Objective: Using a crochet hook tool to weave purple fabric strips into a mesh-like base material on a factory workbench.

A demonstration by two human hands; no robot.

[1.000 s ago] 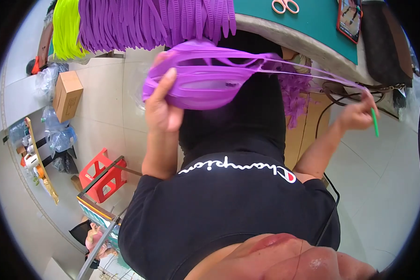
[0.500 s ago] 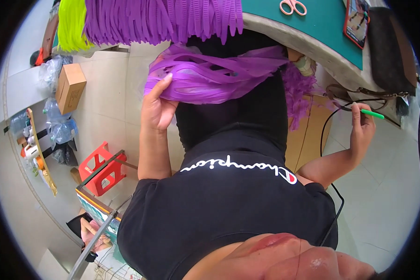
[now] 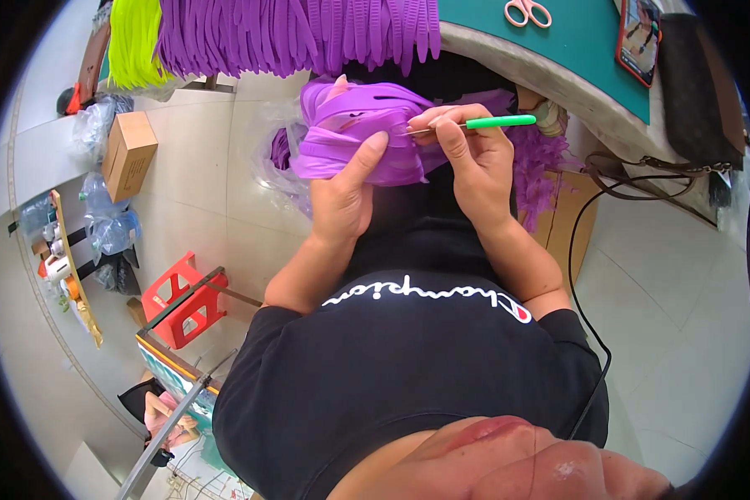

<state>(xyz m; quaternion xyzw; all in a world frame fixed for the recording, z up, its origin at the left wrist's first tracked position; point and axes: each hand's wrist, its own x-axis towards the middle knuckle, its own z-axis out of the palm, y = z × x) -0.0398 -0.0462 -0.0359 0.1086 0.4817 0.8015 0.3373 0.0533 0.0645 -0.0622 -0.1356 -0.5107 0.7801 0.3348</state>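
Note:
My left hand (image 3: 344, 196) is closed around a bundle of soft purple strips (image 3: 337, 150) above my lap, its thumb pressed on top. In my right hand (image 3: 483, 171) is a green-handled pick (image 3: 502, 122) with a thin metal shaft. Its tip points left and meets the right side of the bundle; whether it goes into a strip I cannot tell. Frilly purple scraps (image 3: 542, 162) hang beside my right hand, near the table edge. Under and left of the bundle lies a clear plastic bag (image 3: 285, 183) with more purple inside.
Many purple strips (image 3: 300, 37) and lime-green strips (image 3: 133, 46) hang over the front edge of the green-topped table (image 3: 571, 54). Pink scissors (image 3: 527, 12) and a phone (image 3: 639, 46) lie on it. A red stool (image 3: 183, 304) and cardboard box (image 3: 130, 157) stand on the left.
My right hand has come in from the far right, bringing the pick to the purple bundle. My left hand has shifted right, and the strips are gathered more tightly.

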